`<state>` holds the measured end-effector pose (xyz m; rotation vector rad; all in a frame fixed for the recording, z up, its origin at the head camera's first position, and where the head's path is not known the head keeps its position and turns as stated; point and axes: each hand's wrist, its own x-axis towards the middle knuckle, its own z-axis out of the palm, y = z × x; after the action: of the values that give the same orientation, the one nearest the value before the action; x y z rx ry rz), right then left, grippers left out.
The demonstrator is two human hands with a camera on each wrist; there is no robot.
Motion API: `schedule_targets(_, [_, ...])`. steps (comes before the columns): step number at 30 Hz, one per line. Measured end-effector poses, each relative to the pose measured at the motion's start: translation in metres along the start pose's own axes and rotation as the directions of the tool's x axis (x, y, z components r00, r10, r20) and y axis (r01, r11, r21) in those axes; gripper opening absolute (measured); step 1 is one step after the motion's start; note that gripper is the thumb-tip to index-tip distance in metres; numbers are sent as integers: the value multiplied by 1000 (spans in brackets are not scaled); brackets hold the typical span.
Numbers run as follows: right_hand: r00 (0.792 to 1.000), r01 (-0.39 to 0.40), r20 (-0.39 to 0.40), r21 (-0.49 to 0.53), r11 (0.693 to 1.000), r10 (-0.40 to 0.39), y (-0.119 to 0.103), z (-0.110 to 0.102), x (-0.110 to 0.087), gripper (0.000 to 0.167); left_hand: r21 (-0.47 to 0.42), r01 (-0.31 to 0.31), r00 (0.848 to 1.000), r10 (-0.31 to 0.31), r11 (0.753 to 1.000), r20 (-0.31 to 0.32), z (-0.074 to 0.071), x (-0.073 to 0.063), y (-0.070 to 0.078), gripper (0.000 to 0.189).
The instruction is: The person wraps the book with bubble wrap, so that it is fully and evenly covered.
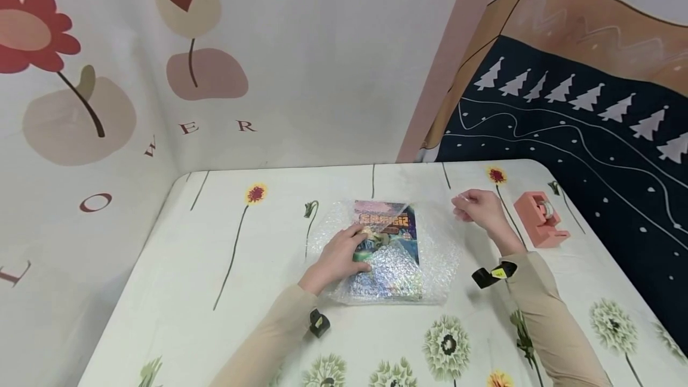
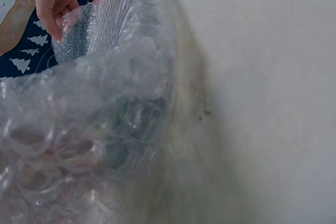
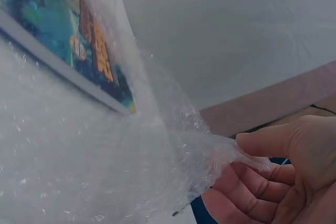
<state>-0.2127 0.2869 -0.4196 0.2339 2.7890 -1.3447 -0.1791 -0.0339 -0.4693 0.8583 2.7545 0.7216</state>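
A book with a colourful cover lies on a sheet of bubble wrap. Folded wrap covers the lower part of its cover and also runs across the left side. My left hand rests on the book's left side with fingers spread, pressing the wrap down. To the right of the book, my right hand holds the sheet's upper right corner off the table. In the right wrist view, thumb and fingers pinch that film, and the book's edge shows uncovered on this side. Wrap fills much of the left wrist view.
A coral-pink tape dispenser with a roll in it stands at the right, beyond my right forearm. The white flower-printed tablecloth covers the table. Printed curtains hang along its back and sides. Each wrist wears a black strap.
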Motion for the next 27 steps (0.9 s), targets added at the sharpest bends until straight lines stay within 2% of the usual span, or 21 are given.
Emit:
schedule_targets(9, [997,24,70,131,991,-33,-19,14,-3,29,5,-2,1000,2,1000,-3,0,0,0,73])
schedule_targets(16, [987,75,132,139,987,-94,-35,28,-5,29,6,-2,1000,2,1000,0,0,0,0,73])
schedule_targets(27, [976,110,166,176,978,-139,-52,57,2,21,7,3,1000,-3,1000,7,-2,-1,2,73])
